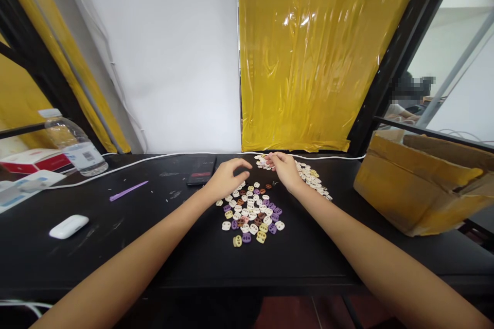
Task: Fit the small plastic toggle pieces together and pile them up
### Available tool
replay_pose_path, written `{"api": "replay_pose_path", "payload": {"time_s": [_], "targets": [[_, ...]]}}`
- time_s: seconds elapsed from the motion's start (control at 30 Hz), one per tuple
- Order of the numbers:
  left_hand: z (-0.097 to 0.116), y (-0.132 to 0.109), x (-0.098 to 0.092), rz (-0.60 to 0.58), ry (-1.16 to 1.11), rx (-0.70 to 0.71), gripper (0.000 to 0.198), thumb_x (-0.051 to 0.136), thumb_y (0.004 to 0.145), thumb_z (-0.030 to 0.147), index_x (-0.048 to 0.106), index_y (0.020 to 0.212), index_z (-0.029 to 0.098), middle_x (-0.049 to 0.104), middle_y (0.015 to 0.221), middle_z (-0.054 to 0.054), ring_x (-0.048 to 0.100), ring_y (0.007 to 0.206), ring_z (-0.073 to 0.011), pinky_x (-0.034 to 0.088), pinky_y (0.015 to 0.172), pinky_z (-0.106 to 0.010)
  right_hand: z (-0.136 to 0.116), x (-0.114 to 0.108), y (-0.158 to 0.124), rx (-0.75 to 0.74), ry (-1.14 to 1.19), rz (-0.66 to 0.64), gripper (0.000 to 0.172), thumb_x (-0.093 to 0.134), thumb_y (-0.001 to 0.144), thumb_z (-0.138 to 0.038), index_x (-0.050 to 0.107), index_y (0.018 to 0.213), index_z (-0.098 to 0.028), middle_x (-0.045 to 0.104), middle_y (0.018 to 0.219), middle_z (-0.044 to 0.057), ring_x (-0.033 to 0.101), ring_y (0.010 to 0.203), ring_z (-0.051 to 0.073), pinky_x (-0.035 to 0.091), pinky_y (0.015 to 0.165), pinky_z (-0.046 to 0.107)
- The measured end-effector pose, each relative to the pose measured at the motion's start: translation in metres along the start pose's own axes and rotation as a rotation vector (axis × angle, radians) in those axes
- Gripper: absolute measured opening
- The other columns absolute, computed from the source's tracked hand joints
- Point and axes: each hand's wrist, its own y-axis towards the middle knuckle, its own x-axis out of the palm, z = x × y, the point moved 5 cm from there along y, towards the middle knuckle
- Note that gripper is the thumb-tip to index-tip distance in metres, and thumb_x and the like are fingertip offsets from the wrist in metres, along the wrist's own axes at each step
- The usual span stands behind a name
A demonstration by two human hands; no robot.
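Small two-holed plastic pieces [252, 213], like cord stoppers, lie loosely spread on the black table in front of me. They are white, cream, yellow, purple and brown. My left hand [228, 179] hovers at the far left edge of this spread, thumb and fingers curved apart with nothing between them. Behind the spread, my right hand [286, 169] reaches over a second group of mostly pale pieces [311, 177], partly covering it. Its fingers point left and look slightly apart, and I make out nothing held in them.
An open cardboard box [409, 185] stands on the right. To the left are a dark phone-like slab [198, 172], a purple stick [128, 191], a white earbud case [69, 226], a water bottle [79, 146] and a red-and-white box [34, 160]. A white cable [127, 162] crosses the back.
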Motion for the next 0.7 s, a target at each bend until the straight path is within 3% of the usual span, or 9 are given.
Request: {"api": "replay_pose_path", "payload": {"time_s": [0.17,0.37,0.53,0.7], "targets": [[0.004,-0.008,0.015,-0.212,0.078,0.125,0.029,0.076,0.074,0.031,0.072,0.102,0.023,0.064,0.123,-0.012,0.057,0.119,-0.0308,0.041,0.106,-0.048,-0.001,0.000,0.000,0.000,0.002,-0.005,0.038,0.055,0.078,-0.054,0.067,0.075,-0.018,0.070,0.077,0.007,0.064,0.076,0.020,0.047,0.069,0.032],[0.001,-0.009,0.012,-0.268,0.073,0.111,0.041,0.079,0.073,0.036,0.070,0.112,0.025,0.056,0.136,-0.014,0.049,0.130,-0.0327,0.036,0.111,-0.053,-0.001,-0.001,0.000,-0.002,0.006,-0.006,0.038,0.055,0.078,-0.054,0.066,0.076,-0.017,0.070,0.079,0.008,0.064,0.077,0.021,0.047,0.069,0.032],[-0.008,-0.004,-0.011,-0.216,0.182,0.092,0.055,0.085,0.064,0.031,0.068,0.116,0.029,0.047,0.147,-0.011,0.028,0.144,-0.0412,0.022,0.114,-0.066,-0.003,-0.001,0.001,-0.006,-0.006,-0.002,0.039,0.054,0.079,-0.054,0.067,0.076,-0.017,0.070,0.077,0.007,0.064,0.076,0.021,0.047,0.069,0.033],[-0.017,0.000,-0.032,-0.162,0.208,0.063,0.045,0.071,0.081,0.045,0.064,0.123,0.030,0.042,0.152,-0.008,0.026,0.146,-0.0363,0.025,0.115,-0.063,-0.003,-0.001,0.001,-0.011,-0.027,0.003,0.039,0.052,0.080,-0.053,0.069,0.076,-0.018,0.070,0.075,0.007,0.064,0.076,0.022,0.047,0.068,0.033]]}}
